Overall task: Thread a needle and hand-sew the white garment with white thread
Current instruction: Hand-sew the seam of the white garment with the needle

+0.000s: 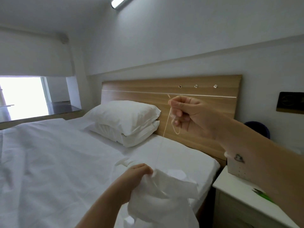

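Observation:
My left hand (pixel 137 174) grips a bunched fold of the white garment (pixel 164 195) low in the middle of the view, over the bed. My right hand (pixel 189 111) is raised high in front of the headboard, fingers pinched on the white thread (pixel 166 124). The thread runs taut from those fingertips down toward the garment, and a loose loop of it hangs under the hand. The needle is too small to make out between the pinched fingers.
A bed with white sheets (pixel 57 162) fills the left and centre, with two stacked pillows (pixel 125 122) against a wooden headboard (pixel 205 89). At the right stands a white nightstand (pixel 243 203) with a green-handled tool (pixel 263 195) on top.

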Tool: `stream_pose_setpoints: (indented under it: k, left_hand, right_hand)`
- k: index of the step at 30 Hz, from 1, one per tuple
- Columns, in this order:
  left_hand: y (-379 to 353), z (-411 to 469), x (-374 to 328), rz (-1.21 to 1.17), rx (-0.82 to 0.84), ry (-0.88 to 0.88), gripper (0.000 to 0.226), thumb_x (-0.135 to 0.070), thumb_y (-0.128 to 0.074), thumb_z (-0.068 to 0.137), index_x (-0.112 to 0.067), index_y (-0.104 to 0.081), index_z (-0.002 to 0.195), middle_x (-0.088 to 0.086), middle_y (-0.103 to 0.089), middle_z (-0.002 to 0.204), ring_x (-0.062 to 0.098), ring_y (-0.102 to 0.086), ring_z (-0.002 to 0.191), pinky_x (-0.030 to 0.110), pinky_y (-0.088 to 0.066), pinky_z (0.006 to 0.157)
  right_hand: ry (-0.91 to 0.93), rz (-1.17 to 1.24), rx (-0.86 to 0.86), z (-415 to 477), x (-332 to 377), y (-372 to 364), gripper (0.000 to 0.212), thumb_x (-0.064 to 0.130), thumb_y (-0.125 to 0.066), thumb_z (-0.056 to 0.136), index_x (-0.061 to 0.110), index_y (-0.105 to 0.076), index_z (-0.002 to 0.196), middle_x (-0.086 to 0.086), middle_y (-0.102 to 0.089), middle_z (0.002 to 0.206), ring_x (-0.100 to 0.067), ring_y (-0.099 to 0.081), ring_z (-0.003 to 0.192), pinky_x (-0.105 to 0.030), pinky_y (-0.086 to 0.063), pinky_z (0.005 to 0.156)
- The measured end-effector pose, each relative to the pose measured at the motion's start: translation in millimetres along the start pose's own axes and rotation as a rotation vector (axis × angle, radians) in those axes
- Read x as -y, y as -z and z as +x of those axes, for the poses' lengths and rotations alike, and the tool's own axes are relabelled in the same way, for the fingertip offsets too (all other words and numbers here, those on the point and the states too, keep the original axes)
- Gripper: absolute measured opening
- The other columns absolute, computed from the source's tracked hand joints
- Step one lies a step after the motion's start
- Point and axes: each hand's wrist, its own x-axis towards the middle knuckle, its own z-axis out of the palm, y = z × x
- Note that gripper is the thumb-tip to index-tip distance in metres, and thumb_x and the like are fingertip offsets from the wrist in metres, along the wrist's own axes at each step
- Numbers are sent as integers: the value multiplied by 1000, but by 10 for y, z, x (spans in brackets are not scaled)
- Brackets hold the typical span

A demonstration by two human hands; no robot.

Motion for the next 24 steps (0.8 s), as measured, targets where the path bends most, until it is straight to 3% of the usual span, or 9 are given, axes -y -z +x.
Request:
stream_pose_setpoints:
  k: [5, 8, 11, 14, 17, 20, 24]
  left_hand:
    - [6, 29, 15, -20, -8, 16, 23, -18, -63, 82, -20, -70, 61, 14, -58, 87, 30, -57, 83, 36, -50, 75]
    - [3, 41, 5, -46, -25, 20, 21, -19, -65, 80, -22, -70, 59, 15, -58, 89, 31, -58, 83, 37, -51, 75]
    - [4, 18, -8, -49, -24, -2, 11, -26, -69, 71, -24, -70, 60, 14, -59, 93, 30, -58, 86, 36, -51, 73]
    - [25, 53, 33, -30, -44, -66, 27, -21, -63, 83, -26, -68, 57, 11, -57, 92, 26, -56, 86, 33, -47, 73]
    - [35, 38, 38, -41, -21, -145, 25, -24, -65, 79, -25, -64, 54, 8, -55, 86, 23, -53, 82, 32, -45, 73]
    - [41, 34, 44, -42, -2, -195, 21, -28, -65, 76, -25, -65, 55, 6, -56, 83, 23, -53, 82, 34, -46, 74]
    - [89, 82, 95, 20, -1, -243, 34, -20, -62, 89, -27, -64, 56, -2, -57, 70, 16, -52, 72, 28, -43, 65]
  right_hand:
    - [74, 20, 70, -29, 133, -157, 5, 14, -58, 77, 12, -53, 79, 3, -46, 51, -9, -27, 49, -20, -42, 52]
    - [41, -69, 115, -60, 112, -211, 6, 16, -57, 78, 12, -52, 79, 2, -50, 52, -10, -31, 51, -22, -42, 53]
    - [-108, -490, 256, -122, 56, -142, 9, 16, -60, 83, 9, -54, 85, 0, -64, 64, -14, -50, 58, -22, -47, 60]
    - [-296, -993, 371, -213, -120, -33, 5, 19, -63, 91, 15, -63, 91, 12, -68, 77, -4, -55, 69, -15, -47, 65]
    - [-284, -1244, 211, -275, -483, 86, 8, 28, -70, 85, 22, -67, 87, 20, -62, 72, 8, -52, 60, -8, -38, 55]
    - [-245, -1266, 109, -314, -875, 186, 10, 27, -75, 80, 21, -68, 82, 12, -65, 87, 1, -55, 73, -12, -41, 60]
    - [-165, -1200, 17, -307, -1006, 360, 17, 16, -79, 76, 20, -64, 67, 11, -62, 70, 3, -55, 60, -13, -44, 56]
